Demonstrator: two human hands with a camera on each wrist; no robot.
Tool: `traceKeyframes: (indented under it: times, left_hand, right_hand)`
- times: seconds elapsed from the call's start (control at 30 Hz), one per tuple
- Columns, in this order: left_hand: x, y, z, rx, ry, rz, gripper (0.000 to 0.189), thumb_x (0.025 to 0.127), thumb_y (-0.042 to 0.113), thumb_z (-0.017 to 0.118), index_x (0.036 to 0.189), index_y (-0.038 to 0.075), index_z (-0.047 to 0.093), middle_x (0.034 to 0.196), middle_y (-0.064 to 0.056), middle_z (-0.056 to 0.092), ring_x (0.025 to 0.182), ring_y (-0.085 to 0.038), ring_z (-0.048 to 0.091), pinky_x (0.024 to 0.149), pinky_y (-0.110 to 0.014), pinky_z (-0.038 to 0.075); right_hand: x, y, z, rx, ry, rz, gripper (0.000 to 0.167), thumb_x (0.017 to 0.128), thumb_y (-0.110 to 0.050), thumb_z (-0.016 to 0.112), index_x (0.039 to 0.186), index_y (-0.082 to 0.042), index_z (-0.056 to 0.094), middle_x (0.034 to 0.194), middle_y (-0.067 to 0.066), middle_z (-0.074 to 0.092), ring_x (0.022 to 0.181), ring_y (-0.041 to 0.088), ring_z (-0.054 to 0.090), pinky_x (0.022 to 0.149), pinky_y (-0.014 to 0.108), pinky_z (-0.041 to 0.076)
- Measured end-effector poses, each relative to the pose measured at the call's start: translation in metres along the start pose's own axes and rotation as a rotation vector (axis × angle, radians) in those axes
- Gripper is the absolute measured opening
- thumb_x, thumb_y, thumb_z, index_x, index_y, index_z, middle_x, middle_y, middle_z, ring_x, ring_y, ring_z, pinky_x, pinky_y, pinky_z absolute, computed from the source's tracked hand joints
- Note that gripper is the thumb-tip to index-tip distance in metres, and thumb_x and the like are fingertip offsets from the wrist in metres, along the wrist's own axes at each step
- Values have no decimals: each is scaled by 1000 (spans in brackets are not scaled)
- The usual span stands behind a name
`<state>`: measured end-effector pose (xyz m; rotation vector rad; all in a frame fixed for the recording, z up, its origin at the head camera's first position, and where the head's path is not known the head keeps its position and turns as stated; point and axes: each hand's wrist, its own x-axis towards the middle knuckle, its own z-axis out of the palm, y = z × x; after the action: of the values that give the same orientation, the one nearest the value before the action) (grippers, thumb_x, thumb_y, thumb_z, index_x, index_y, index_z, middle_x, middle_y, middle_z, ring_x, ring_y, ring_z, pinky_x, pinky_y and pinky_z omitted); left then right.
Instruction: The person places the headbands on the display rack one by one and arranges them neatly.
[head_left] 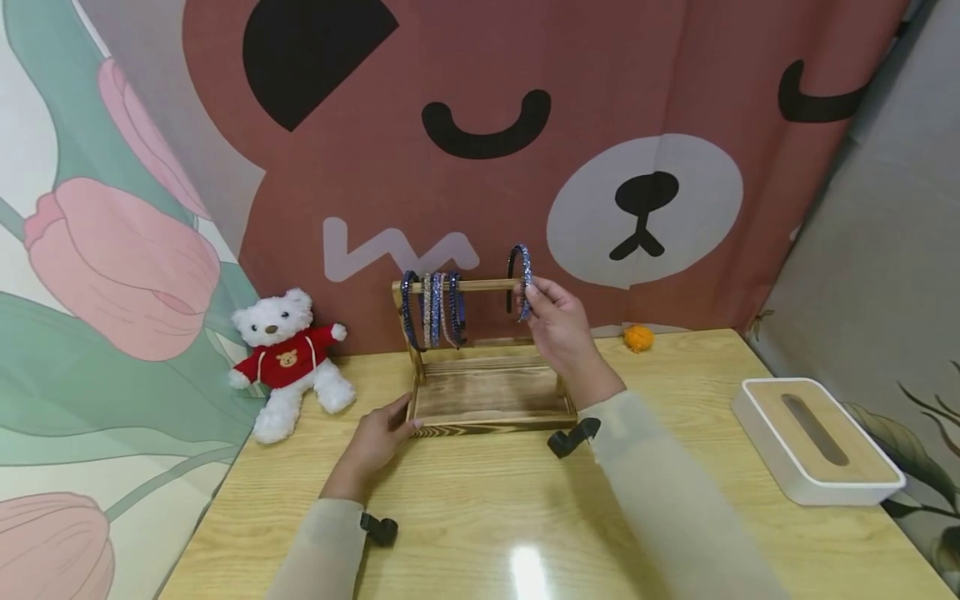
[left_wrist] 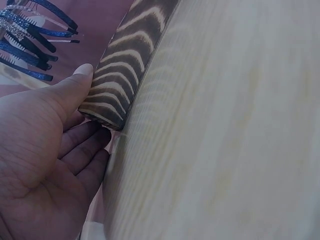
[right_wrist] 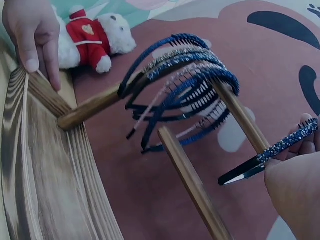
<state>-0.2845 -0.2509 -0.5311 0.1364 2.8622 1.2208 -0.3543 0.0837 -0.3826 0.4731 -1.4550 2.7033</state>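
A wooden stand (head_left: pixel 495 392) with a raised rail (head_left: pixel 487 285) and a tray-like base stands on the table. Several headbands (head_left: pixel 435 308), blue, silver and pinkish with glitter, hang toward the rail's left end. My right hand (head_left: pixel 558 329) pinches a glittery blue headband (head_left: pixel 527 275) between thumb and fingers; its arch is upright and overlaps the rail's right part in the head view. In the right wrist view this headband (right_wrist: pixel 287 145) shows its dark ends pointing left. At the base's front left corner my left hand (head_left: pixel 378 437) grips the wood, thumb on the edge (left_wrist: pixel 120 75).
A white teddy bear (head_left: pixel 288 358) in a red top sits left of the stand. An orange fuzzy ball (head_left: pixel 638 337) lies at the table's back. To the right is a white tissue box (head_left: pixel 817 442) with a wooden lid. A bear-print cloth (head_left: pixel 480 192) hangs behind.
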Motion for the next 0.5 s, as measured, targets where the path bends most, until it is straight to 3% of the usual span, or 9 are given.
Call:
traceKeyframes:
  times: [0.2,0.4,0.5]
  left_hand:
    - [0,2,1,-13,-3,0,69,109,35,70,169,16,44,167,-17,50,156,-43,44,129,-62,37]
    - [0,0,1,2,11,9,69,108,36,71,168,15,45,166,-18,51,155,-44,46,128,-62,38]
    - [0,-1,1,4,10,9,69,108,37,71,169,15,45,166,-18,52,155,-44,46,128,-62,38]
  right_hand:
    - [7,11,17,-18,-18,23,20,115,-4,53,128,5,64,121,5,65,109,16,60,89,25,52]
    - [9,29,33,-54,-14,63,22,114,-3,54,133,6,63,113,1,72,104,15,62,87,24,53]
    - [8,38,39,-80,-10,99,30,114,-4,56,141,8,61,114,0,74,107,15,63,94,26,52]
